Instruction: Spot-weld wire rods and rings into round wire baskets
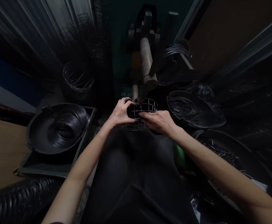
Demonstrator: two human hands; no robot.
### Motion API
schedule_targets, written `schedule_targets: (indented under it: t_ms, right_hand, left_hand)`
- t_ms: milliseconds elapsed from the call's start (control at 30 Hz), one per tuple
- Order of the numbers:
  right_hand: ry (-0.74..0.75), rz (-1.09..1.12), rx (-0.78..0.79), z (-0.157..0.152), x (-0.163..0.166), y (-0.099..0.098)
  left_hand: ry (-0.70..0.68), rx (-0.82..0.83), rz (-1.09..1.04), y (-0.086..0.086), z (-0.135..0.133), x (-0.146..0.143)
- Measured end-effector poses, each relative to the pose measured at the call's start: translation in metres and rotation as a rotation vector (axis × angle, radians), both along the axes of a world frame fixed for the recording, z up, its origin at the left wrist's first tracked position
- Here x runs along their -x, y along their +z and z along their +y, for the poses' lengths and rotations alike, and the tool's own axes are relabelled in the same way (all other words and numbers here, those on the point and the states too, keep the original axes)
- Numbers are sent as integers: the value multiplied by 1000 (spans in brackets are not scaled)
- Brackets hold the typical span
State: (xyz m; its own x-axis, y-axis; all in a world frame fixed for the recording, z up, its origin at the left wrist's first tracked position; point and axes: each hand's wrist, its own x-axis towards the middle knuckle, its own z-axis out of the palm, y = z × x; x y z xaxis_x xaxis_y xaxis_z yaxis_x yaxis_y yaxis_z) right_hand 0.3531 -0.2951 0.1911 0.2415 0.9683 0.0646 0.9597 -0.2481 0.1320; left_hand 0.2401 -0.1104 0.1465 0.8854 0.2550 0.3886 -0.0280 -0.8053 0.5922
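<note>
A small round wire basket (151,105) made of thin metal rings and cross wires is held between both hands, just below the electrode arms of a machine that looks like a spot welder (147,57). My left hand (121,112) grips its left side, thumb and fingers curved around the rim. At the near right side, my right hand (158,120) has its fingers closed on the wires. More wire mesh (136,125) shows just under the hands, partly hidden by them. The lower electrode (135,92) reaches close to the basket's far rim; I cannot tell whether they touch.
To the left, a dark pan (39,127) holds a stack of wire rings (68,126) on a metal stand (42,168). On the right are a pan of wire rings (182,107) and another pan (234,140) with short wire pieces. Bundled rings (21,199) lie at lower left.
</note>
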Motion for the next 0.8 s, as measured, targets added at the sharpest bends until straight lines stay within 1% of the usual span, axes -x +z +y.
schedule_targets:
  t_ms: [100, 200, 367, 500, 667, 800]
  right_hand:
    - [-12, 44, -19, 1, -1, -1]
    - [-44, 94, -99, -7, 1, -5]
    - [-202, 118, -267, -17, -1, -16]
    - [-256, 153, -331, -6, -13, -20]
    - [-257, 192, -362, 3, -21, -21]
    - [-290, 212, -374, 14, -28, -23]
  left_hand:
    - [-26, 23, 10, 1, 4, -3]
    - [-40, 62, 28, 2, 7, -4]
    - [-12, 93, 53, 7, 11, -12]
    - [28, 79, 74, 12, 21, -24]
    - [1, 88, 90, 12, 31, -32]
    - [51, 86, 95, 16, 38, -44]
